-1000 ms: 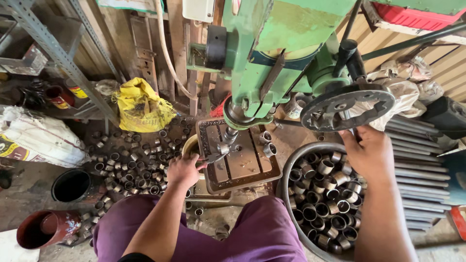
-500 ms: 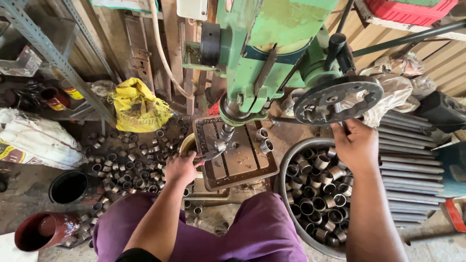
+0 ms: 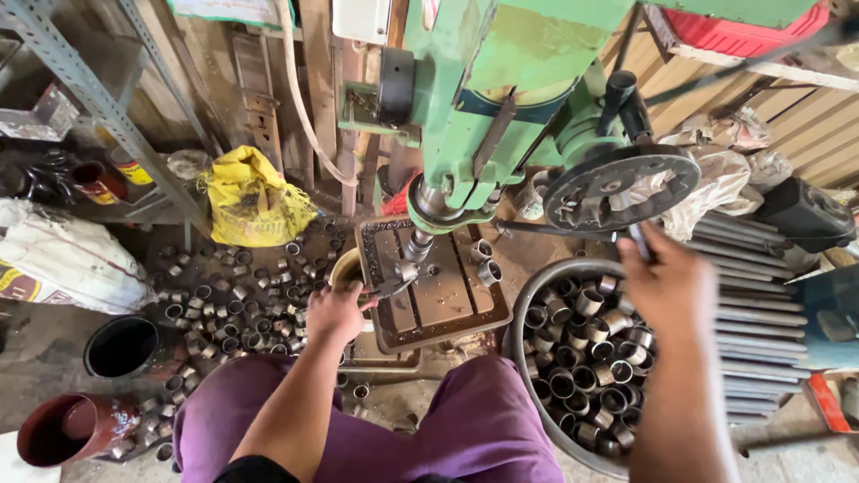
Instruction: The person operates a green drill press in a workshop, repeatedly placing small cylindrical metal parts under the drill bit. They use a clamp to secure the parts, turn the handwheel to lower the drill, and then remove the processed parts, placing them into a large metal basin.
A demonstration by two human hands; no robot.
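My left hand point(image 3: 335, 313) grips a thin metal tool point(image 3: 390, 288) that clamps a short steel ring point(image 3: 407, 268) under the spindle point(image 3: 418, 243) of a green drill press point(image 3: 501, 80), on its brown slotted work table point(image 3: 443, 300). My right hand point(image 3: 671, 282), blurred by motion, is raised just below the black feed wheel point(image 3: 622, 186), closed around one of its thin handle bars point(image 3: 639, 241). Two loose rings point(image 3: 483, 259) lie on the work table's right side. My purple-trousered legs point(image 3: 465, 429) sit below the table.
A round metal basin point(image 3: 523, 309) full of several steel rings stands at right. Several more rings point(image 3: 233, 286) litter the floor at left, by a yellow sack point(image 3: 250, 201), a white sack point(image 3: 54, 259), a black pot point(image 3: 121, 347) and a red pot point(image 3: 67, 427). Grey bars point(image 3: 761, 295) lie far right.
My right hand has swung down and left along the feed wheel, now blurred. The view has shifted slightly. My left hand stays at the clamped ring.
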